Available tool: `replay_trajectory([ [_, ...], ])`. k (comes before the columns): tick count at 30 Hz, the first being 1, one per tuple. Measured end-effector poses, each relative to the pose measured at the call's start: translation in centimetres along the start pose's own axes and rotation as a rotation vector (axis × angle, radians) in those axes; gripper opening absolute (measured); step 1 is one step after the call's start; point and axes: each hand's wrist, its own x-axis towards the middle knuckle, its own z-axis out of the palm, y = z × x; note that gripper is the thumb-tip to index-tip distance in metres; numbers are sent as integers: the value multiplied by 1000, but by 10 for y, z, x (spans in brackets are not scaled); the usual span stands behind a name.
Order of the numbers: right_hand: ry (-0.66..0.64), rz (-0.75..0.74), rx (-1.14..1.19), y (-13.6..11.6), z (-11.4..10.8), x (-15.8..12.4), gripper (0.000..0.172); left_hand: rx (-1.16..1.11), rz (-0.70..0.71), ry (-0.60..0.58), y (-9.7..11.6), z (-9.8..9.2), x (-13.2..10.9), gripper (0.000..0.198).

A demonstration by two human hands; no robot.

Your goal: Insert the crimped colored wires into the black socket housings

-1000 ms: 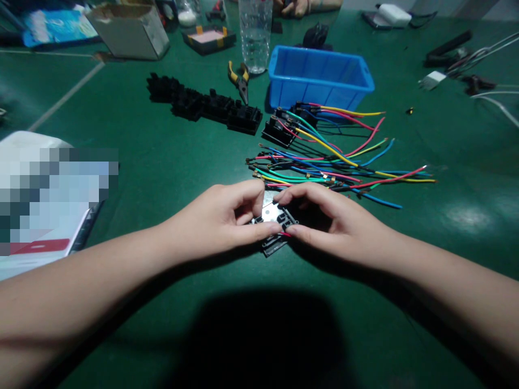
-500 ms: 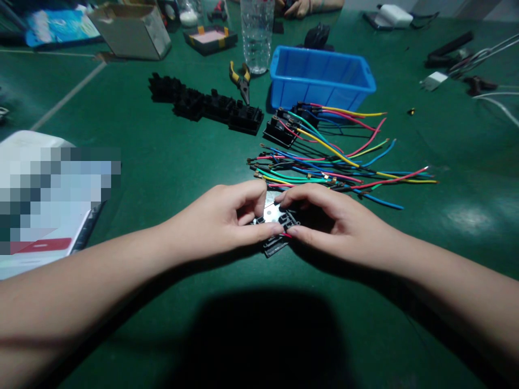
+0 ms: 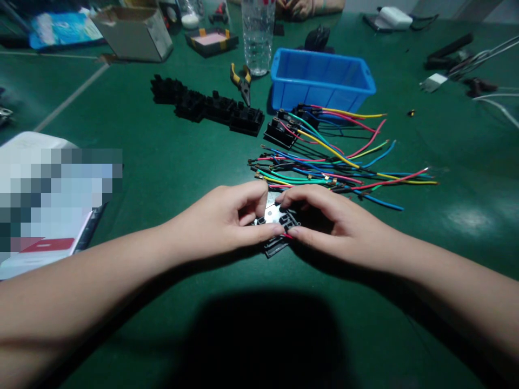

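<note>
Between my two hands is a small black plastic housing (image 3: 277, 249) with a silvery metal plate (image 3: 272, 214) in it. My left hand (image 3: 239, 213) is closed on its left side, thumb along the near edge and fingers curled. From the right, my right hand (image 3: 328, 216) grips the same housing with thumb and fingertips. A bit of red shows by the thumb tips; I cannot tell what it is. Just beyond my hands lies a bundle of coloured wires (image 3: 308, 159) with metal terminals. Behind it are black housings with wires attached (image 3: 280, 131).
A row of black plastic housings (image 3: 211, 108) lies beyond on the left, near yellow-handled pliers (image 3: 242, 84). A blue bin (image 3: 320, 92) and a clear bottle (image 3: 258, 43) stand behind. A cardboard box (image 3: 135, 35) is far left. Another person's hands (image 3: 300, 6) are at the back.
My hands and the housing stay in nearly the same place. The whole view shifts very slightly; the other person's hands at the back have moved a little.
</note>
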Motion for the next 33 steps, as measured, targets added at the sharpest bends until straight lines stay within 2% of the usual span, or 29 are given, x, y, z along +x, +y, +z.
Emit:
replay_trajectory([
  [7, -17, -20, -14, 0, -2, 1, 28, -17, -6, -27, 0, -1, 1, 33],
  [13, -29, -95, -69, 1, 0, 0, 20, -17, 8, -27, 2, -3, 0, 34],
  [19, 8, 84, 82, -2, 3, -2, 34, -8, -22, -45, 3, -3, 1, 33],
  [22, 17, 97, 136, -2, 3, -2, 36, -1, -20, -41, 3, -2, 1, 32],
  [33, 20, 20, 5, 0, 2, 0, 20, -10, -19, -39, 3, -2, 0, 31],
])
